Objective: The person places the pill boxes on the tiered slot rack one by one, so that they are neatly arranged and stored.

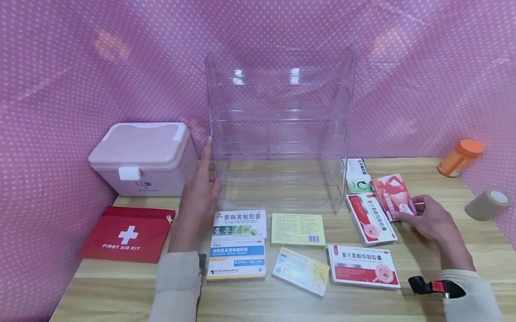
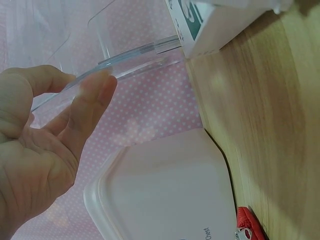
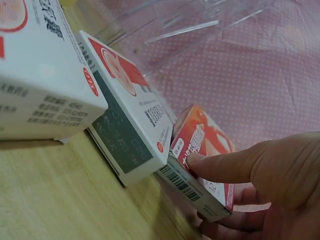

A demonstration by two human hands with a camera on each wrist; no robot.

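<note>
Left hand point(image 1: 197, 195) is pressing straight fingers against the clear rack point(image 1: 283, 129); right hand point(image 1: 430, 219) is pinching a red box point(image 1: 393, 196) near the counter's right edge.

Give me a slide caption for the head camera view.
Left hand touches clear acrylic shelf rack; right hand grips red medicine box.

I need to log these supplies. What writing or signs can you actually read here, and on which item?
"FIRST AID KIT" with a white cross: red pouch.
"Chest": front of the pink case, partly cut off.
"氨咖黄敏胶囊": green-and-white box.
"复方氨酚烷胺胶囊": red-and-white box.
Barcode, digits unreadable: yellow leaflet.
Print on the other boxes, including the red box the right hand grips, is too small or blurred.
</note>
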